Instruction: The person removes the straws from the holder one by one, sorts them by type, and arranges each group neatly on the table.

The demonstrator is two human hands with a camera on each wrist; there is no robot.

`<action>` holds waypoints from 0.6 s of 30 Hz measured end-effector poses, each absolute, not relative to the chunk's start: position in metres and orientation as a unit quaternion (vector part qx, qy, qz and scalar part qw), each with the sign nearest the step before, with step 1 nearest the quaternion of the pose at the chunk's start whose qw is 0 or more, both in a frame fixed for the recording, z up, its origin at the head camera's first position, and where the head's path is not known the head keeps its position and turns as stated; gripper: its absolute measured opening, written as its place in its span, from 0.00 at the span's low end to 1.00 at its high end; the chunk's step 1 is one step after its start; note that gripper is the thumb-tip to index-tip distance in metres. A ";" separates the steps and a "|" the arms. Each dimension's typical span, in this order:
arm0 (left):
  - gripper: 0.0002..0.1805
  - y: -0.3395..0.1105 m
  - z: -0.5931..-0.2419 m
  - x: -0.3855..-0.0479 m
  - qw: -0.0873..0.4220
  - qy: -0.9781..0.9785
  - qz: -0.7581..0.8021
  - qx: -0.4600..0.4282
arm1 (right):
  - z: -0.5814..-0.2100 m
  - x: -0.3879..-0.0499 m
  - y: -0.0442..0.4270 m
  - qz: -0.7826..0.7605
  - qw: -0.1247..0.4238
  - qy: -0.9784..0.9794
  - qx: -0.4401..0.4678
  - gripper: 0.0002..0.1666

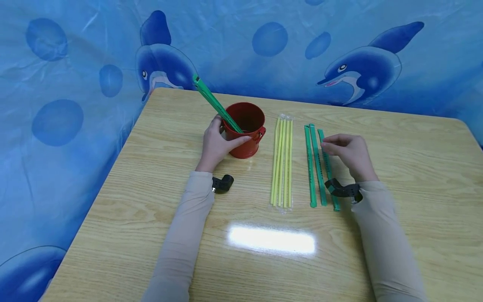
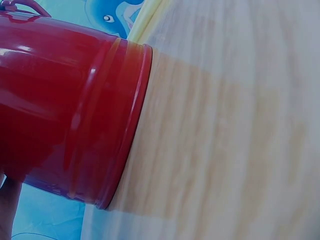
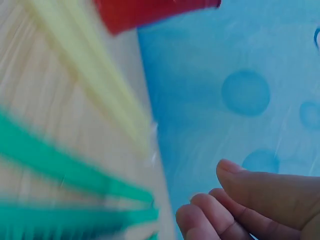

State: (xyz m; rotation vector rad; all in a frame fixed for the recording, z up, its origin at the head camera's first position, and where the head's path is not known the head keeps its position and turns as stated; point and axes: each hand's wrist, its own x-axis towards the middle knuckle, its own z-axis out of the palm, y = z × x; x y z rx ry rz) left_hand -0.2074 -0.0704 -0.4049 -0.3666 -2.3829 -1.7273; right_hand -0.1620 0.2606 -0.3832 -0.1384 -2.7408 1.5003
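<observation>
My left hand [image 1: 216, 144] grips a small red metal bucket [image 1: 243, 150], its thumb along the near rim and its fingers at the left side. Slim green wrapped sticks [image 1: 211, 98] lean out of the bucket toward the far left; how many is unclear. Bucket wall [image 2: 65, 105] fills much of the left wrist view. Over the far part of the rightmost of three green wrapped sticks [image 1: 327, 163] on the table hovers my right hand [image 1: 349, 153]. Its fingers are loosely bent, and the right wrist view shows a gap between thumb [image 3: 270, 192] and fingers, holding nothing.
Several yellow straws [image 1: 281, 163] in clear wrapping lie side by side between the bucket and the green sticks. The wooden table [image 1: 151, 184] ends at a blue dolphin-printed sheet [image 1: 234, 46] behind and to the left. A bright light reflection [image 1: 271, 240] shows on the tabletop.
</observation>
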 end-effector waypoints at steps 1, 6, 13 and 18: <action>0.42 -0.070 -0.405 -0.207 0.086 -0.800 -0.580 -0.123 | -0.382 -0.163 0.256 0.496 0.009 -0.867 -0.038 0.23; 0.42 -0.070 -0.405 -0.208 0.086 -0.801 -0.579 -0.123 | -0.366 -0.172 0.223 0.523 0.012 -0.852 -0.001 0.19; 0.42 -0.069 -0.405 -0.208 0.091 -0.800 -0.580 -0.124 | -0.340 -0.187 0.165 0.535 0.009 -0.843 0.059 0.16; 0.42 -0.070 -0.405 -0.208 0.090 -0.805 -0.572 -0.126 | -0.325 -0.200 0.126 0.547 0.008 -0.829 0.114 0.16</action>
